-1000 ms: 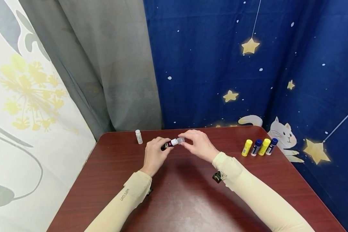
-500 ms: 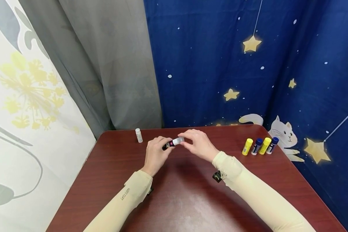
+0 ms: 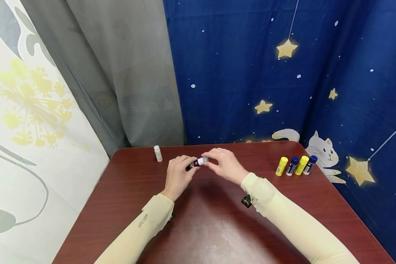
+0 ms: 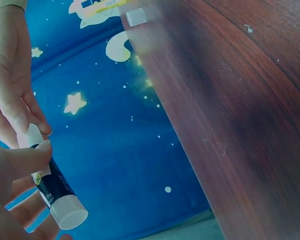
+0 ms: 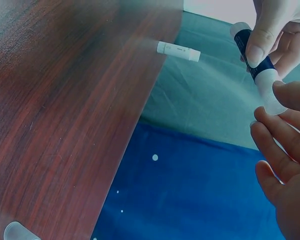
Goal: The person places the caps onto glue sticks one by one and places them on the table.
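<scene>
My left hand (image 3: 178,175) grips a dark glue stick (image 3: 191,166) around its body, above the table. The stick lies tilted, its white end towards my right hand (image 3: 226,165). Thumb and fingers of that hand pinch the translucent cap (image 5: 270,94), which sits over the white end. In the left wrist view, the dark body (image 4: 56,184) shows between thumb and fingers, with its whitish base (image 4: 70,212) sticking out below. Part of the cap is hidden by the right fingers in the head view.
A white glue stick (image 3: 158,154) stands at the table's back left. At the right stand several glue sticks in a row, a yellow one (image 3: 281,167) and a dark blue one (image 3: 292,166) among them. Curtains hang behind the dark red table (image 3: 204,227).
The cap has slid further onto the white end of the glue stick as the hands drew slightly together. The standing glue sticks stay in place.
</scene>
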Motion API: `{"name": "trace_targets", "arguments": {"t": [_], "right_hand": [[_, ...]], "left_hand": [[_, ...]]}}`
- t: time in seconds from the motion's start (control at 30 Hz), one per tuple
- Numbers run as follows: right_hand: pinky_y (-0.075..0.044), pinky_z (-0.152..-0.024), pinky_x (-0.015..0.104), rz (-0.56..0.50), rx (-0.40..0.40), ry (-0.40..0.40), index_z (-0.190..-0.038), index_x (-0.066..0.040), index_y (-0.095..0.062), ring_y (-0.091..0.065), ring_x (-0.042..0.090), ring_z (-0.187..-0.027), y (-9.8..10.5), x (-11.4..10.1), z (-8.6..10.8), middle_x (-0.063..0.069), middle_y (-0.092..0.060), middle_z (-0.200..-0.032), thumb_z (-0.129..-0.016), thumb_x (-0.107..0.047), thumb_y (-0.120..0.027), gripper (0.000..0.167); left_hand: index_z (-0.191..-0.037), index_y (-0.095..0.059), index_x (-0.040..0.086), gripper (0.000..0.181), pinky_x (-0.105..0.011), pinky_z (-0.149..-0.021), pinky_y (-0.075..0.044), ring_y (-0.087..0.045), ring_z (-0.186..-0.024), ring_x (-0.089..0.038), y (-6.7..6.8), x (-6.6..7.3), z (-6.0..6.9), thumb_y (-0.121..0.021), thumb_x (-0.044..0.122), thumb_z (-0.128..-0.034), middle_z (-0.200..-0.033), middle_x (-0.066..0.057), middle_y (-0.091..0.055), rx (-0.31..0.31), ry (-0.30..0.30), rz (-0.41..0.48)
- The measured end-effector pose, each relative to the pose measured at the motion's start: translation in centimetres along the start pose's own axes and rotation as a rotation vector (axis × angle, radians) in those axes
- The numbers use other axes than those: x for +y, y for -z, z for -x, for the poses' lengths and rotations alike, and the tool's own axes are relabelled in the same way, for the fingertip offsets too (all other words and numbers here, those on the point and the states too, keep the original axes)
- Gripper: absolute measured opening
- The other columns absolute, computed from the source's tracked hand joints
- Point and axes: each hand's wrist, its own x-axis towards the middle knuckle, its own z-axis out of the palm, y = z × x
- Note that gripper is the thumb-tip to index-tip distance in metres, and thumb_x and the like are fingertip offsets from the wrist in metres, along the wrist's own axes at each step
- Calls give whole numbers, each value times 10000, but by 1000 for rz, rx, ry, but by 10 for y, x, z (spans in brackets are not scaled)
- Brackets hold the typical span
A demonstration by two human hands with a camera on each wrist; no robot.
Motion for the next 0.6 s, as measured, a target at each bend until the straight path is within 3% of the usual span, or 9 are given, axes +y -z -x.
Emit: {"name": "trace_targets", "arguments": {"t": [0.4,0.6], "right_hand": [[-518,-801,333,-10,16,33,-1177,-176,-739,-641,134,-927,-3,-2,1,-56,-702,-1048,-910,-213,-769,271],[-509,-778,308,-24,26,34,-1172,-181,-737,-608,82,-900,-3,-5,0,-69,-696,-1042,-905,-200,-777,271]], "left_hand": [[-1090,-777,118,328,-430,-830,-442,-633,-883,-178,3,4,1,-886,165,-785,-972,14,-712,-17,-1,-6],[-1094,-777,110,336,-434,-843,-441,-635,-898,-188,4,6,0,-887,169,-782,-985,9,-726,-8,-7,-8]]}}
